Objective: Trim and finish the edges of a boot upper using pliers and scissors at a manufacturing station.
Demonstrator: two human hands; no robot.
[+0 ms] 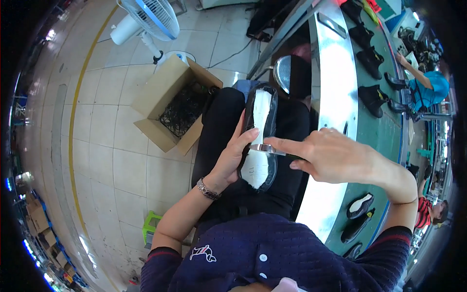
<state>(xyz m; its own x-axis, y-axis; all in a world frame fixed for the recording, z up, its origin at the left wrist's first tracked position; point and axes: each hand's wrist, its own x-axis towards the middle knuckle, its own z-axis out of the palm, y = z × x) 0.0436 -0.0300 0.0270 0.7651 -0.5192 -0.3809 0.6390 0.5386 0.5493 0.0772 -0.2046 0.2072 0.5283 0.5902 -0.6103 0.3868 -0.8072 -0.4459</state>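
Our left hand (pixel 233 158) grips a black shoe (pixel 261 114), faint writing (pixel 251 170) on its white sole's near end; our right hand (pixel 335 155) grips a metal tool (pixel 265 148) across the middle.

A shoe factory: a black unsoled shoe (pixel 256 170) is over the lap (pixel 221 121), and to the right a green conveyor belt (pixel 382 134) bearing black ankle boots (pixel 373 100) lies beside a steel bench (pixel 335 73), with co-workers (pixel 434 87) beyond. At left, a yellow line (pixel 74 117) crosses the tiled floor (pixel 129 168).
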